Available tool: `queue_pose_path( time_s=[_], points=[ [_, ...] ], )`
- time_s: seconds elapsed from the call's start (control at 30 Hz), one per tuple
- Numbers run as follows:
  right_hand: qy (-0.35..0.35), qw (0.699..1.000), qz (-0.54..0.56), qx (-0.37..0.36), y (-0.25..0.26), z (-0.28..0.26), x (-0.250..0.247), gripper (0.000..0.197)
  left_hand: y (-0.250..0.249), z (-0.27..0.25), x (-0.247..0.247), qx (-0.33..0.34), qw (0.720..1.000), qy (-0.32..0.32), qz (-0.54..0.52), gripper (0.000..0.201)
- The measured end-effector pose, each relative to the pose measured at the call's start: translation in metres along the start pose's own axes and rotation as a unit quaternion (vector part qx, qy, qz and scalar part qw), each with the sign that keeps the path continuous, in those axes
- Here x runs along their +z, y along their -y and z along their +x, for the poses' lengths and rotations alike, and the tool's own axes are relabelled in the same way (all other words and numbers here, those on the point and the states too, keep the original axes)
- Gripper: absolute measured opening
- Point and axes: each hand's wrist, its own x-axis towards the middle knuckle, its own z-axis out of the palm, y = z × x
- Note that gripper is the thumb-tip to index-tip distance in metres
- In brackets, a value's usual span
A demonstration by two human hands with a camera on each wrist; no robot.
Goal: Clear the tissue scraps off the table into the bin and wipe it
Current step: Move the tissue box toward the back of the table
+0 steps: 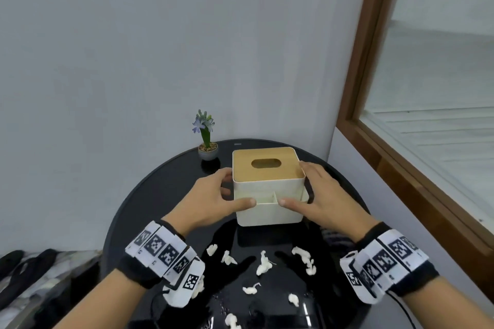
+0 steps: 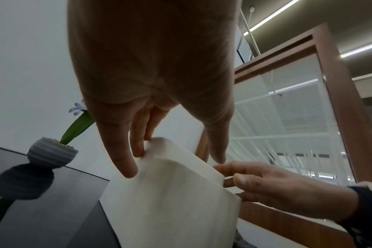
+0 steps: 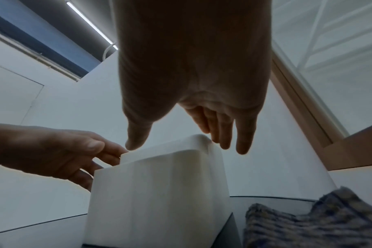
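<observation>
Small white tissue scraps (image 1: 263, 264), crumpled and twisted, lie scattered on the near part of the round, glossy black table (image 1: 149, 195), all on the near side of the cream tissue box (image 1: 268, 187) with the wooden lid that stands upright at the table's middle. A blue-and-grey knitted cloth (image 3: 321, 219) lies bunched on the tabletop just beside the box, on its right and close to the table's edge.
</observation>
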Motion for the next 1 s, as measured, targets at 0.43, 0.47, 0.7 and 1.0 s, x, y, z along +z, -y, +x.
queue_pose_path(
  time_s=[0.43,0.47,0.7,1.0],
  points=[
    [0.049,0.993,0.076,0.075,-0.015,0.012,0.01,0.07,0.006,0.007,0.019,-0.004,0.999,-0.032,0.024,0.073],
    [0.045,0.993,0.075,0.075,-0.016,0.013,0.011,0.069,0.007,0.009,0.02,-0.004,0.999,-0.034,0.023,0.072],
    [0.032,0.994,0.076,0.067,-0.018,0.021,0.012,0.069,0.014,0.02,0.021,-0.01,0.999,-0.044,0.025,0.074],
    [0.016,0.999,0.04,0.022,-0.014,0.075,-0.007,0.066,0.016,0.066,-0.002,-0.005,0.998,-0.059,0.017,0.071]
  ],
)
